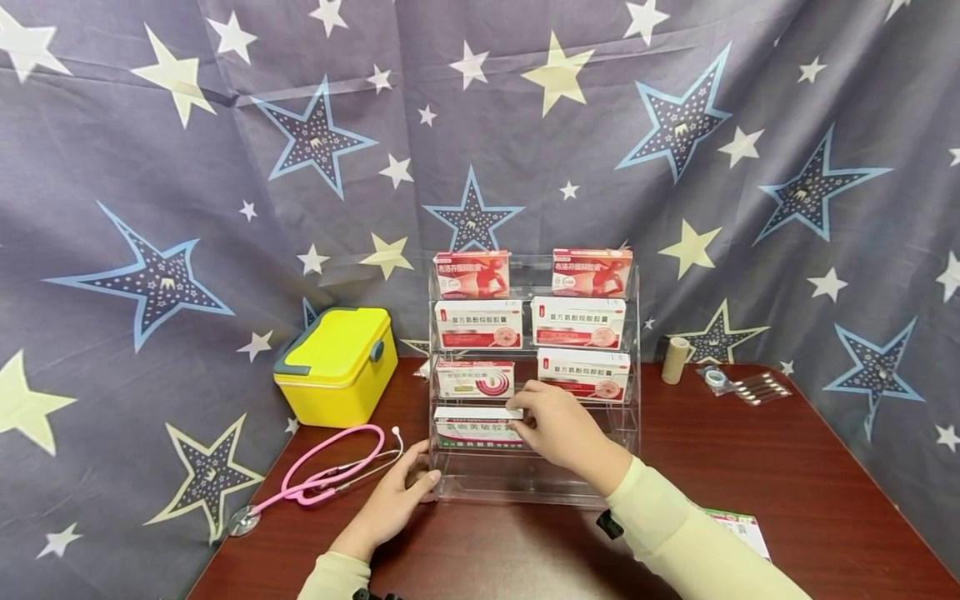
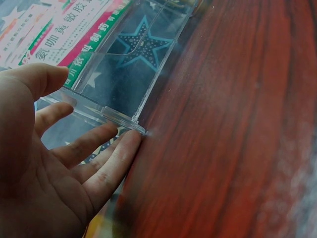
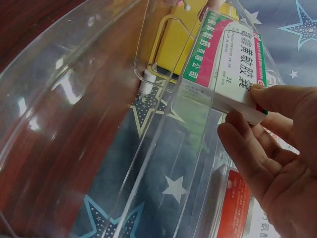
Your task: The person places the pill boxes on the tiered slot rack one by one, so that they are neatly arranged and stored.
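A clear tiered display rack (image 1: 525, 487) stands on the table, with medicine boxes on its tiers. My right hand (image 1: 558, 425) pinches the right end of a white, pink and green medicine box (image 3: 225, 62), which sits at the left of a lower tier. In the right wrist view its thumb is on the printed front and the fingers are at the box's end. My left hand (image 1: 393, 496) touches the rack's lower left side; its fingers (image 2: 111, 161) are fairly straight along the clear edge, with the thumb near the same box.
Left of the rack are a yellow case (image 1: 333, 367) and a pink stethoscope (image 1: 330, 475). A tan roll (image 1: 675, 361), a small tape roll (image 1: 716, 380) and a pack of swabs (image 1: 759, 388) lie to the right. Another box (image 1: 742, 531) is partly behind my right sleeve.
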The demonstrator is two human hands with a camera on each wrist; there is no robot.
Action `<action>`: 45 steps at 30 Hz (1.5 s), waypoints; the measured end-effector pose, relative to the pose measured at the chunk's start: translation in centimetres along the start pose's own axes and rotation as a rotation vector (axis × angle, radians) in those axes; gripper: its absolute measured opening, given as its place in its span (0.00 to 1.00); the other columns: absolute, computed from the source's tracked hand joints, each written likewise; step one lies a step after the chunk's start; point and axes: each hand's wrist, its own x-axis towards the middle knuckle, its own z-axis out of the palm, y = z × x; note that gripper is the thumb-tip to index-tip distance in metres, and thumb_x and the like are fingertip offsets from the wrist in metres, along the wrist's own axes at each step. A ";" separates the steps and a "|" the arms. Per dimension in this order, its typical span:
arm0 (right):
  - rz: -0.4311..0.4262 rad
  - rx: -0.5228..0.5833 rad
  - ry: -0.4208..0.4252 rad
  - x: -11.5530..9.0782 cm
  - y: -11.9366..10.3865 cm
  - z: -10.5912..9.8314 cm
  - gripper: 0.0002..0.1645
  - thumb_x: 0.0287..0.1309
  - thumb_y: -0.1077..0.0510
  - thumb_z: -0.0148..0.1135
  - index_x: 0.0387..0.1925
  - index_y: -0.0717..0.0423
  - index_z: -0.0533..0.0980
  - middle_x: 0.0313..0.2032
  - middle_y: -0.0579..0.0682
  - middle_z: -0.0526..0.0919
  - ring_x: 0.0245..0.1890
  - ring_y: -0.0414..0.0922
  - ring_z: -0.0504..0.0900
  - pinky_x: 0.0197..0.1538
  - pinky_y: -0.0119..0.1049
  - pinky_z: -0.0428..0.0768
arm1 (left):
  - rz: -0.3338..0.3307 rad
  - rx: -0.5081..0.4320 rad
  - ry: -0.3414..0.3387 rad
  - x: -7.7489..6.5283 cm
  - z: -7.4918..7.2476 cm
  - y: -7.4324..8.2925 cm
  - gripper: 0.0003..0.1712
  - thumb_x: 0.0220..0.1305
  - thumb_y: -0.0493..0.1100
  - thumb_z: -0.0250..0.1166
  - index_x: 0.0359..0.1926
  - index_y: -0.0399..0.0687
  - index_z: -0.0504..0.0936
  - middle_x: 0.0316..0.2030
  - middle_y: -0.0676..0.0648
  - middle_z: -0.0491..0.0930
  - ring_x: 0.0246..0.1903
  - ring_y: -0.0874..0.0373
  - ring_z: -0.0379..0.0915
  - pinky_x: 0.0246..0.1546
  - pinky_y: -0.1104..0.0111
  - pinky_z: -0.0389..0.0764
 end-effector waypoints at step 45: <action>0.393 0.469 -0.345 -25.8 16.2 -11.3 0.31 0.54 0.60 0.80 0.56 0.70 0.78 0.47 0.57 0.85 0.42 0.36 0.80 0.41 0.31 0.83 | 0.021 -0.032 -0.008 0.0 -0.1 -0.2 0.30 0.79 0.41 0.61 0.76 0.47 0.65 0.59 0.29 0.74 0.53 0.41 0.80 0.48 0.59 0.88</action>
